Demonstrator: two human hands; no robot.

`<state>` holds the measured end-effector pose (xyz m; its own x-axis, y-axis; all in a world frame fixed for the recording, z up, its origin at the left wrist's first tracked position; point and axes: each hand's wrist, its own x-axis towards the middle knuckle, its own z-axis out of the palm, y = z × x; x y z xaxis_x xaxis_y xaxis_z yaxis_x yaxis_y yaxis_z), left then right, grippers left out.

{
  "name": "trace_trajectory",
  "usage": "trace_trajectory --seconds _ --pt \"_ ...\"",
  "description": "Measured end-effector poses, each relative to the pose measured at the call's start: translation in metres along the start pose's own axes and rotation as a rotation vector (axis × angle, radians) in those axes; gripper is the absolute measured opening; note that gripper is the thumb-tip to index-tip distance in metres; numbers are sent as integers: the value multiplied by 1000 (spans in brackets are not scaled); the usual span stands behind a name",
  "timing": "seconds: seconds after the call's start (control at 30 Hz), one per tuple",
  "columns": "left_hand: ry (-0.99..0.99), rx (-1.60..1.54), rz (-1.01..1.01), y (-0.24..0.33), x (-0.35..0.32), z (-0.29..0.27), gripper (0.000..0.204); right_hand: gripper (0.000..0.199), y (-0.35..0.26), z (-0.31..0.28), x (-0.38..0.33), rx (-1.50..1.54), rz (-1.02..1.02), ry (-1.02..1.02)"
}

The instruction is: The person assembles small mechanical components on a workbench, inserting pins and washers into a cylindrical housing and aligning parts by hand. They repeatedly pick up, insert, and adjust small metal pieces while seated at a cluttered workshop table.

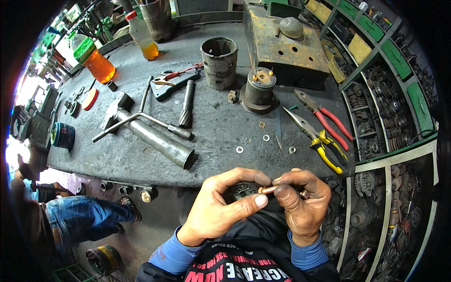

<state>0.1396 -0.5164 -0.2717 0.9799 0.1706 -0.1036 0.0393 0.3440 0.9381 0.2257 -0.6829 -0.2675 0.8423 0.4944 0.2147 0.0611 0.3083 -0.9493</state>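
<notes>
In front of my lap, at the bench's near edge, both hands meet around a small copper-coloured bolt point(269, 190). My right hand point(303, 202) pinches it between thumb and forefinger; its nut-like end shows past the fingers. Around the bolt's other end, where a small orange-brown ring sits, my left hand point(225, 202) curls thumb and forefinger. Partly hidden behind the left fingers is a round dark metal part point(244, 190). On the bench just beyond the hands lie a flat washer point(240, 150), another washer point(266, 137) and a small nut point(292, 150).
Yellow-handled pliers point(324, 145) and red-handled pliers point(329, 117) lie right. A metal cylinder point(219, 66) and a flanged motor part point(259, 89) stand farther back. Left are a T-handled wrench point(141, 115), a steel tube point(157, 141) and an orange-liquid bottle point(98, 66). Another person's jeans point(87, 216) show lower left.
</notes>
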Motion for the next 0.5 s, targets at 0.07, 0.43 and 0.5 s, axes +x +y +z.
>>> trace_trajectory --seconds 0.07,0.43,0.5 --pt "1 -11 -12 0 -1 0 27 18 3 -4 -1 -25 3 -15" --pt "-28 -89 -119 2 -2 -1 31 20 4 -2 -2 -8 56 48" --pt "-51 -155 -136 -1 -1 -2 36 17 6 -6 -3 30 76 51"
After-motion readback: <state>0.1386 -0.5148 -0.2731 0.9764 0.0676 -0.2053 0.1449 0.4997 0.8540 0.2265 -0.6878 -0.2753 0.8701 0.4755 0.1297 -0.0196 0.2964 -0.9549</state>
